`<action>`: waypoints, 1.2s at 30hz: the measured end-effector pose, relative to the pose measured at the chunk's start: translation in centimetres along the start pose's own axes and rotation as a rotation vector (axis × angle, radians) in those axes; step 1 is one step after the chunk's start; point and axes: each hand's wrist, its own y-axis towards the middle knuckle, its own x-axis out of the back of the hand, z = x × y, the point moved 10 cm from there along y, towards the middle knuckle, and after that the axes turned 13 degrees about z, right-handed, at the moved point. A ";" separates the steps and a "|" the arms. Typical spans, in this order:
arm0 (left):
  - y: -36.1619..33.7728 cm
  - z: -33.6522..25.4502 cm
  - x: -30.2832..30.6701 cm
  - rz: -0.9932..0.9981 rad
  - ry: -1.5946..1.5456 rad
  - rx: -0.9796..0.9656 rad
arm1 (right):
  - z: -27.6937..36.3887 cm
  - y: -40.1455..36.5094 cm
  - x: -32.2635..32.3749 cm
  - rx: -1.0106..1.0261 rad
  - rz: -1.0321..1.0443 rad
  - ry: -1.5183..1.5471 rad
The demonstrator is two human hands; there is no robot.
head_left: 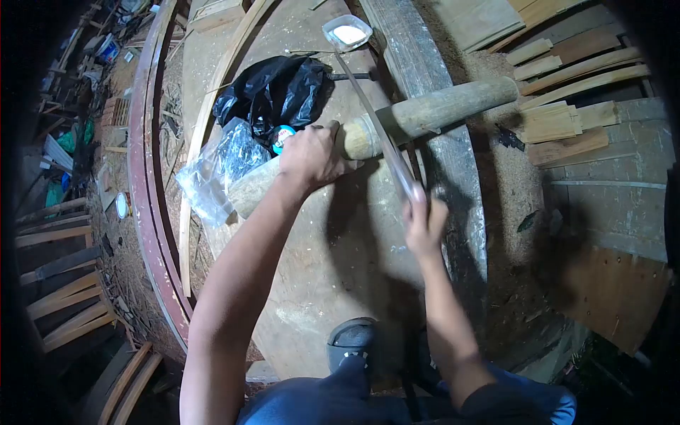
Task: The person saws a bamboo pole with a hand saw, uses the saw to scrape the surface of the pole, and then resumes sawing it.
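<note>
A thick greyish-green pole, bamboo-like [453, 110], lies slantwise across the work surface. My left hand [312, 156] is wrapped over it left of its middle, pressing from above. In my right hand [426, 219] is the handle of a handsaw [380, 131], its long tapered blade slightly blurred. The blade crosses the pole just right of my left hand, beside a yellowish band, and its narrow tip points away from me. Next to my left fingers sits a small blue-topped round container [283, 137], partly hidden by the hand.
A black plastic bag [276, 92] and a clear plastic bag [227, 166] lie left of the pole. A small tub of white material [348, 33] stands beyond the saw tip. My shoe [351, 340] rests on the board [312, 297]. Wooden planks [567, 127] are stacked on the right.
</note>
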 end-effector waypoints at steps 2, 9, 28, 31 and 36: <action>0.6 0.3 -0.2 0.092 0.006 0.032 | 0.7 2.1 -1.5 0.064 -0.001 0.028; 0.4 0.4 -0.1 0.061 0.016 0.023 | -6.1 -12.5 3.0 -0.058 -0.104 0.215; 0.0 -0.1 -0.6 0.009 -0.019 0.011 | 1.2 -1.1 -0.4 0.028 -0.020 -0.006; 0.7 -0.1 -0.5 0.025 0.038 -0.011 | 0.8 1.3 -1.9 0.060 0.004 -0.068; 0.0 -0.4 -0.1 -0.013 0.036 -0.021 | -1.5 -11.3 2.1 -0.118 -0.069 0.087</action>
